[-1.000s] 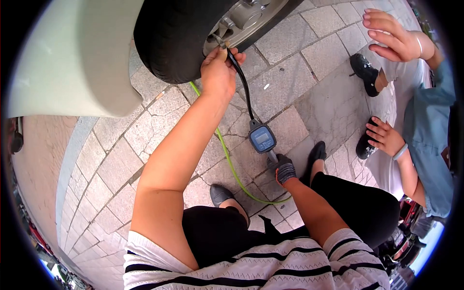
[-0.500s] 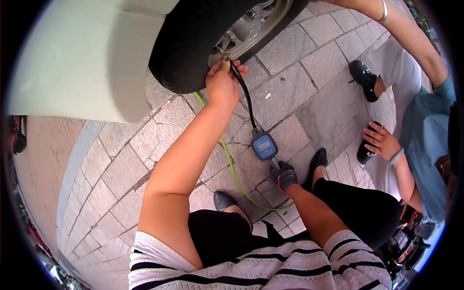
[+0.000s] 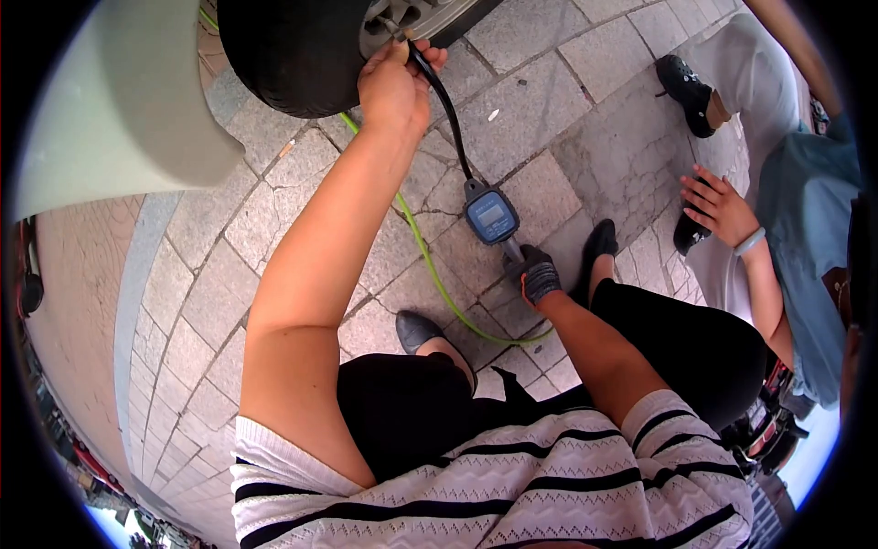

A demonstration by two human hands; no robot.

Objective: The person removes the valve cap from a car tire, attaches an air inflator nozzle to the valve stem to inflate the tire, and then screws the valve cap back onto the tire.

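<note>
Against the wheel rim (image 3: pixel 445 20), my bare left hand (image 3: pixel 395 90) pinches the end of a short black hose (image 3: pixel 447 102); its fingers hide the exact point where the hose meets the wheel. The black tyre (image 3: pixel 291 59) is just beside that hand. From there the hose curves down to a blue tyre pressure gauge (image 3: pixel 492 216) with a small lit screen. My right hand (image 3: pixel 535 273), in a dark grey glove, is closed around the gauge's handle. A yellow-green air hose (image 3: pixel 428 261) runs along the ground from under the tyre toward my right hand.
A pale car body panel (image 3: pixel 110 101) fills the upper left. On the right, another person in a teal shirt (image 3: pixel 809 247) is close by, one hand (image 3: pixel 722 212) held low. Grey paving stones (image 3: pixel 521 101) cover the ground, and my black shoes (image 3: pixel 418 331) are near the hose.
The view has shifted, so the wheel and gauge appear higher and slightly left. Both hands keep their holds. The other person's raised arm has moved toward the right edge.
</note>
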